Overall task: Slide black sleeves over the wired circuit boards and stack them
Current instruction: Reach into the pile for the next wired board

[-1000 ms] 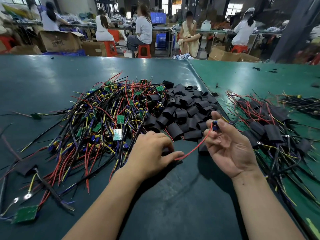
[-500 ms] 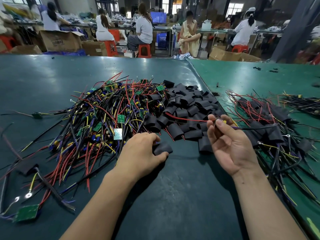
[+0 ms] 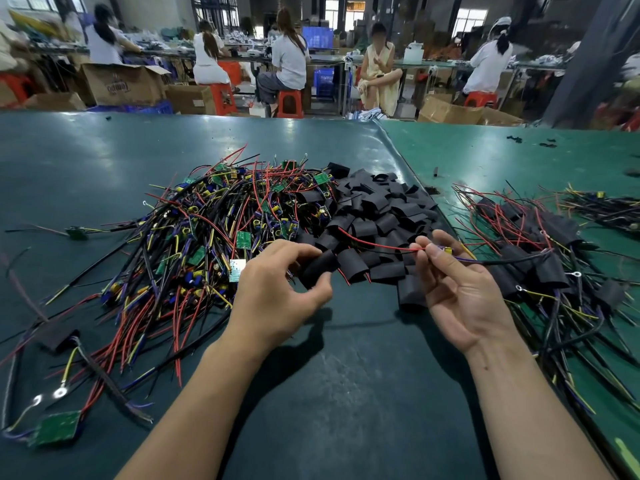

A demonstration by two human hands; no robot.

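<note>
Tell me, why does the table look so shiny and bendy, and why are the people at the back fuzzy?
In the head view, overhead lights leave pale glare on the dark green table; the wide-angle lens bows its far edge; the seated workers look soft and smeared, while the left hand and right hand stay fairly sharp.

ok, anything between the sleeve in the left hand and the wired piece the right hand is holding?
Nothing visible. The left hand pinches a black sleeve; the right hand pinches the wired board beside it. The gap between holds only loose sleeves lying lower on the table.
</note>
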